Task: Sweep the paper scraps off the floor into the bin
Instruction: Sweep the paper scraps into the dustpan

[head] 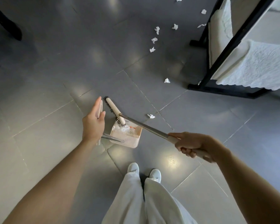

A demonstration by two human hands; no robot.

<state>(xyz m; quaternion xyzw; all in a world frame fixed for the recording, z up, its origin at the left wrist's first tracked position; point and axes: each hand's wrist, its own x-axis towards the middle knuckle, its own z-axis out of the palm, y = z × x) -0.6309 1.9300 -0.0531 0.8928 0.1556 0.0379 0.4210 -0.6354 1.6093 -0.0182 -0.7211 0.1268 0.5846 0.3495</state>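
Right hand [196, 147]: my fingers are wrapped tight round the pale grip at the end of the broom pole [144, 127].
Left hand [93, 122]: my fingers lie straight along the top of the bin handle [111, 137] with the thumb beside it. I'm steadying it, not making a fist.
Bin [129, 139]: pink pan type, sitting on the floor just ahead of my shoes [133, 167] with its mouth facing away from me.
Broom head [113, 109]: angled, with the near end of the bristles in the bin mouth and the far end out on the tile.
Scraps in bin [124, 128]: a few white bits are already in, touching the bristles.
Nearest scrap [151, 116]: on the floor just right of the bin mouth.
Next scrap [167, 80]: farther out, near the foot of the black frame [220, 62].
Far scatter [154, 40]: a loose trail running up and right, beside and partly behind that frame.
Step, my read: shake the bristles clean in the bin, then draw the nearest scrap in.
Doing it well: use short, low strokes toward the mouth, keep the lip pressed flat so paper doesn't slide under, and go slowly because crumpled paper skips.
Edges: the frame's feet can trap scraps, so pull those outward first.
Open room: there is wide bare tile ahead and to the left. A dark furniture leg [11, 28] stands well apart at far left.
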